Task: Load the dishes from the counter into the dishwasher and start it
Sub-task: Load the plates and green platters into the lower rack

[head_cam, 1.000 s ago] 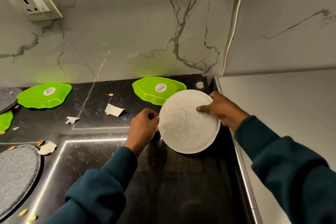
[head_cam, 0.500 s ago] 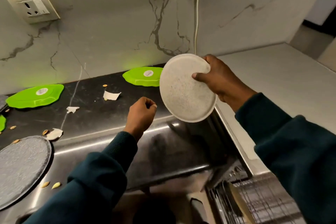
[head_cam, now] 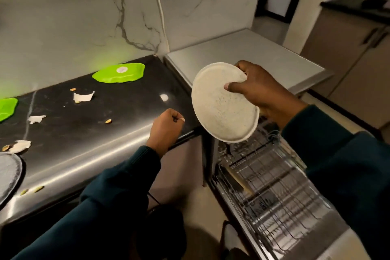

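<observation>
My right hand [head_cam: 259,93] grips a round white speckled plate [head_cam: 221,110] by its upper right rim, thumb on its face. The plate hangs tilted in the air past the counter's right end, above the back of the pulled-out dishwasher rack [head_cam: 274,186]. My left hand [head_cam: 166,129] hovers over the black counter's [head_cam: 88,133] front edge with its fingers curled, holding nothing. A green plate [head_cam: 119,74] lies upside down at the back of the counter. Another green plate [head_cam: 6,107] shows at the left edge, and a grey plate [head_cam: 8,175] lies at the front left.
Paper scraps [head_cam: 83,97] and seeds [head_cam: 108,121] litter the counter. The wire rack holds a long utensil [head_cam: 238,179] near its left side. A grey appliance top [head_cam: 249,57] sits right of the counter. A white cable [head_cam: 161,15] runs down the marble wall. Cabinets stand at far right.
My right hand has carried the white plate rightward and lower, off the counter to above the rack. My left hand let go of it earlier and stays curled near the counter edge.
</observation>
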